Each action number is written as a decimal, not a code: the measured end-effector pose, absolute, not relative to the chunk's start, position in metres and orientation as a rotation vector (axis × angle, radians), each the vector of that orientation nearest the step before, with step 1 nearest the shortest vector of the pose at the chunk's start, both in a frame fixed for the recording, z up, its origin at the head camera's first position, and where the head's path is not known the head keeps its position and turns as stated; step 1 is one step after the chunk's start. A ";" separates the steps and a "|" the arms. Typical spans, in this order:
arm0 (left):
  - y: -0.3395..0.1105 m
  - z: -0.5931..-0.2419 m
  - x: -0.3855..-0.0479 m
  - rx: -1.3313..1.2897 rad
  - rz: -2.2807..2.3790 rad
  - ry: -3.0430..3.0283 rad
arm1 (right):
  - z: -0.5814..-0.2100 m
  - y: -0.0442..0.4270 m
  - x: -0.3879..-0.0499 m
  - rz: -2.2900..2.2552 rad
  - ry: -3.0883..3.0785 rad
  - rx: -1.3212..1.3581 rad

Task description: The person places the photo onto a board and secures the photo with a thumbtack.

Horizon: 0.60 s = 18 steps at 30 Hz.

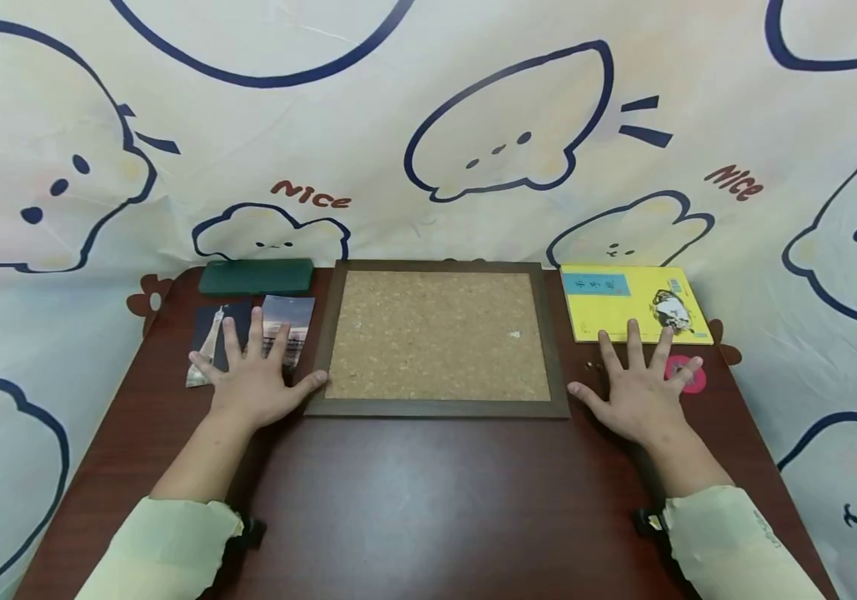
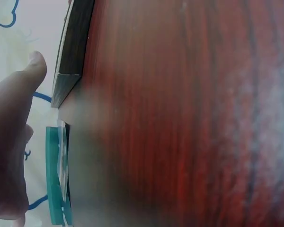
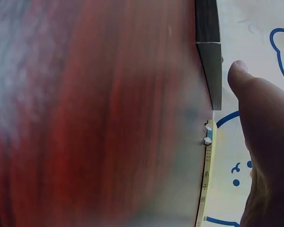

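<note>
A framed cork board [image 1: 439,337] lies on the dark wooden table between both hands. My left hand [image 1: 252,383], fingers spread, is over the lower parts of two photos, one of a pale tower [image 1: 211,337] and one of a dusky sky [image 1: 289,312]; its thumb is at the frame's left edge. My right hand [image 1: 642,396], also spread and holding nothing, is just below a yellow book [image 1: 586,312], partly over a pink round object [image 1: 694,379]. Small metal pieces [image 3: 207,141] lie beside the book, left of the right fingers in the head view.
A green box [image 1: 256,277] stands at the back left, behind the photos. Behind the table hangs a pale cloth [image 1: 376,225] with blue cartoon outlines. The bare wooden tabletop [image 1: 428,500] stretches between the forearms, in front of the board.
</note>
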<state>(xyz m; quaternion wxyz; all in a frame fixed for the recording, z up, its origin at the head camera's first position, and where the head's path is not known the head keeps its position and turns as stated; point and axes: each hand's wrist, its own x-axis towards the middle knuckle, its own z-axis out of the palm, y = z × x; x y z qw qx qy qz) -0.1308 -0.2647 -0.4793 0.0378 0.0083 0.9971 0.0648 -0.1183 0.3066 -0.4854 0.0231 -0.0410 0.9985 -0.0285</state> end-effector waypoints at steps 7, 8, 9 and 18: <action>-0.270 -0.477 -0.135 0.051 0.191 3.021 | -0.478 0.307 -0.117 -0.186 3.101 -0.215; -0.270 -0.477 -0.136 0.039 0.215 3.014 | -0.477 0.307 -0.118 -0.201 3.108 -0.234; -0.270 -0.476 -0.136 0.024 0.237 3.006 | -0.476 0.308 -0.118 -0.209 3.113 -0.251; -0.276 -0.482 -0.140 -0.071 0.365 2.974 | -0.479 0.311 -0.121 -0.358 3.049 -0.372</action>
